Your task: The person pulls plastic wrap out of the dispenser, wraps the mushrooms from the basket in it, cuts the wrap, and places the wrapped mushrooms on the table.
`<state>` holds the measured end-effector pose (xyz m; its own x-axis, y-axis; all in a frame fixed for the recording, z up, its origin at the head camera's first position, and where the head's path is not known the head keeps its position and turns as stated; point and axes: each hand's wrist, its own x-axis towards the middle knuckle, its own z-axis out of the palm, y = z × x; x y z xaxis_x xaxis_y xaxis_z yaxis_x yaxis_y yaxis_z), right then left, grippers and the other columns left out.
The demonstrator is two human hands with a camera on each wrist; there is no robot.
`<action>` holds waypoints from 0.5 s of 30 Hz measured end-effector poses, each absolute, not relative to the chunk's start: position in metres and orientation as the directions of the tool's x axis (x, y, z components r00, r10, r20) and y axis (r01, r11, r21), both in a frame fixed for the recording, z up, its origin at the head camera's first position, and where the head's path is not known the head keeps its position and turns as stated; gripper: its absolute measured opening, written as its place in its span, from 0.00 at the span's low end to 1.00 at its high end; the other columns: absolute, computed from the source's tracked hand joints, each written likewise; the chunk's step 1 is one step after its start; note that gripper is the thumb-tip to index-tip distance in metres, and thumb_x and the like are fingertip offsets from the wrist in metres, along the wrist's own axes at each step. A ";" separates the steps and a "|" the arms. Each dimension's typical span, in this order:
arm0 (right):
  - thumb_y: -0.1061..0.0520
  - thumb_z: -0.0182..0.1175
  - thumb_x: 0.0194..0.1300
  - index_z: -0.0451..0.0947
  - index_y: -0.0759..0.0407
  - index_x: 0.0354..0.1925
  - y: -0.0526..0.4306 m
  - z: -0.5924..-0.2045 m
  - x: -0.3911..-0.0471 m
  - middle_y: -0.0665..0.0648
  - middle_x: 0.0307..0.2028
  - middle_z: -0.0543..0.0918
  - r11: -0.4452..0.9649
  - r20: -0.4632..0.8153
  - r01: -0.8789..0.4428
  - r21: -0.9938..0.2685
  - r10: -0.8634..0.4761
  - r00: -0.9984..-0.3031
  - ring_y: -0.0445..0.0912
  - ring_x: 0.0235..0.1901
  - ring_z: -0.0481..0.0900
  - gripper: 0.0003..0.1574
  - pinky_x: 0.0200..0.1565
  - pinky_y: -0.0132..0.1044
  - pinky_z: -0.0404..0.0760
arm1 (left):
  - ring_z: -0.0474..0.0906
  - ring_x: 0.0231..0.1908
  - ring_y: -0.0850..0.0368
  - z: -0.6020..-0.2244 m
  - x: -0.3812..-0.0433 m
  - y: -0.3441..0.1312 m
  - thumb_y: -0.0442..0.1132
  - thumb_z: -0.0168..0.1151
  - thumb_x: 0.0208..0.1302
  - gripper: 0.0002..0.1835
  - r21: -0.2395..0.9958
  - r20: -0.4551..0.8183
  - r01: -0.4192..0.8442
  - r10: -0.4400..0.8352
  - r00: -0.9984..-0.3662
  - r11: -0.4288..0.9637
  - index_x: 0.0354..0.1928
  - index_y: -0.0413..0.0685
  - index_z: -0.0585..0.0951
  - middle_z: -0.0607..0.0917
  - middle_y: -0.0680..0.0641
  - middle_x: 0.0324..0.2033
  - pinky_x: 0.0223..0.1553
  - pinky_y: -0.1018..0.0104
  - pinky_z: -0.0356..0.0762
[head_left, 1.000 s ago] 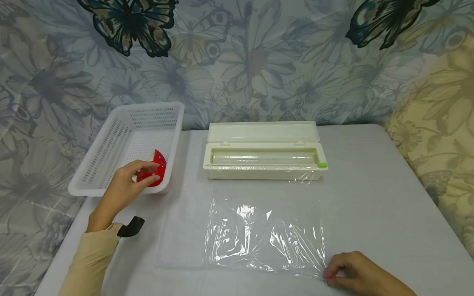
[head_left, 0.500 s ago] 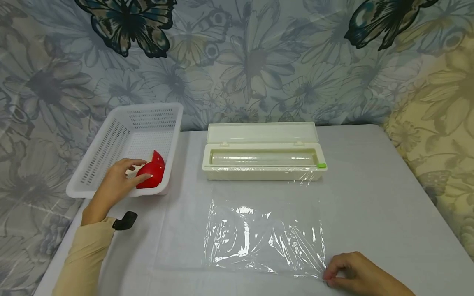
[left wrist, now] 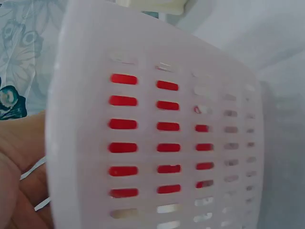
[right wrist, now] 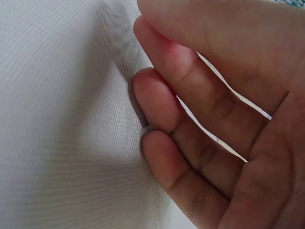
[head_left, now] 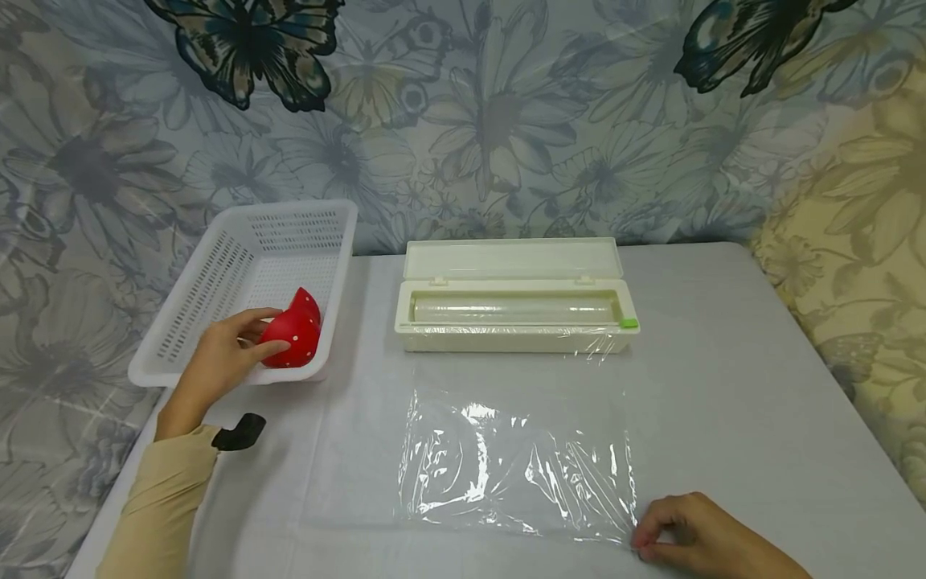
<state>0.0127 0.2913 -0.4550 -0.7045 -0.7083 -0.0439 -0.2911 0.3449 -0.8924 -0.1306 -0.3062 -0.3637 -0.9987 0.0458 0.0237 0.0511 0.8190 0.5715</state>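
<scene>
My left hand (head_left: 224, 354) reaches over the front rim of a white slotted basket (head_left: 159, 374). Inside, its thumb and fingers grip a red, white-dotted piece (head_left: 295, 334) with a curved body and a pointed top. In the left wrist view, red shows through slots in the basket wall (left wrist: 86, 152), and part of the hand lies behind that wall. At the front right, my right hand (head_left: 694, 531) pinches the near corner of a clear sheet of cling film (head_left: 514, 474). This film runs out from a cream dispenser box (head_left: 506, 342). The right wrist view shows curled fingers (right wrist: 159, 157) against the white cloth.
The dispenser's lid (head_left: 510, 259) stands raised at the back, with the film roll (head_left: 514, 309) inside and a green slider (head_left: 629, 323) at its right end. A white cloth covers the table (head_left: 752, 386). Behind it hangs a flowered curtain (head_left: 499, 121).
My left hand has shifted slightly left and loosened, then regripped the red piece, whose dotted side is now turned more into view. The right hand and film have stayed put.
</scene>
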 end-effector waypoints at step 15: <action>0.67 0.67 0.60 0.85 0.56 0.34 0.291 -0.454 0.011 0.48 0.32 0.87 0.353 -0.079 -0.254 -0.901 -0.707 -0.703 0.28 0.35 0.77 0.07 0.31 0.29 0.80 | 0.75 0.34 0.70 -0.341 -0.119 -0.289 0.41 0.72 0.59 0.29 0.607 0.303 0.179 -0.017 -0.953 0.774 0.63 0.47 0.78 0.86 0.36 0.45 0.38 0.90 0.69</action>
<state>0.0113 0.2907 -0.4541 -0.7031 -0.7068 -0.0785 -0.2538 0.3525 -0.9007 -0.1192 -0.2885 -0.3410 -0.9528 -0.0171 0.3030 0.1791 0.7745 0.6068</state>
